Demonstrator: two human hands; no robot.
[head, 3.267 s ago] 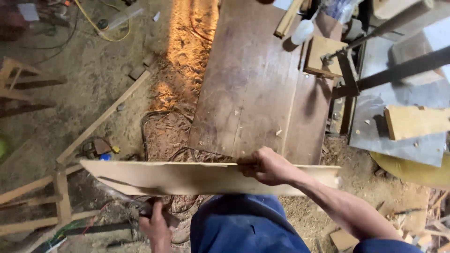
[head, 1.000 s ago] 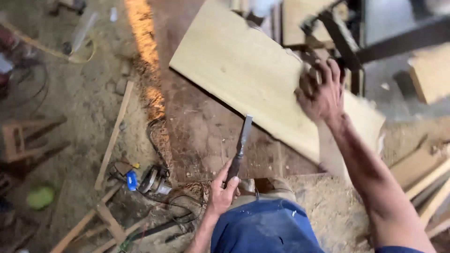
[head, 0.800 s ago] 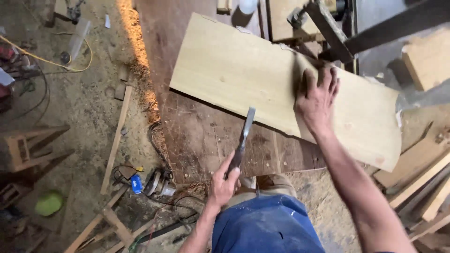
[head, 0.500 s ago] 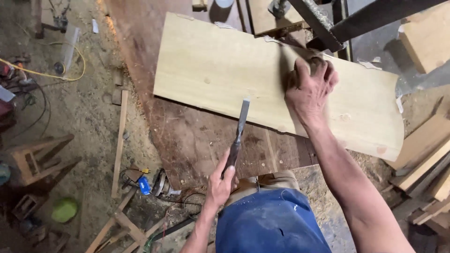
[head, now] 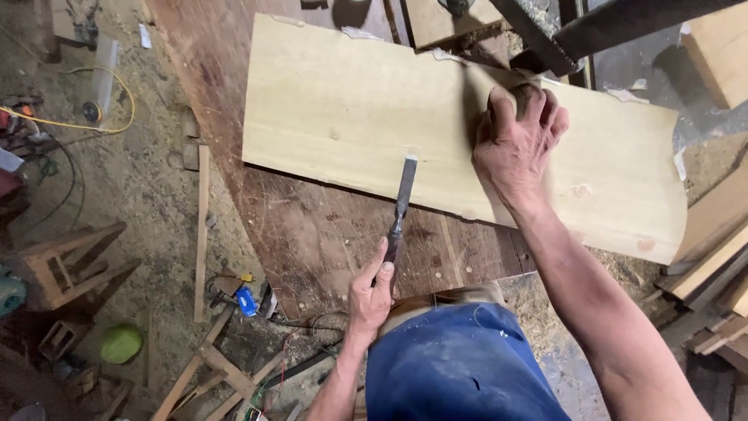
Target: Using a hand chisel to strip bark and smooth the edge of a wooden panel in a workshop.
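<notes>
Two hands at work over a dark brown wooden desk [head: 312, 234]. Left hand [head: 372, 290], grip closed round handle of a chisel [head: 400, 206], blade pointing away from body, tip resting on near edge of a pale board [head: 351, 117]. Right hand [head: 516, 140], grip pressed down on same board w/ fingers curled over its far edge, toward right end; holds nothing else. Board lies flat across desk, long side running left-right, right end overhanging desk's right edge, rough bark-line along far side. Blue shorts [head: 460, 366] at near edge. Off desk's left edge, on sawdust floor: thin wood strip [head: 202, 226], small wooden stool [head: 66, 261], yellow cable [head: 93, 117], green round thing [head: 121, 343].
</notes>
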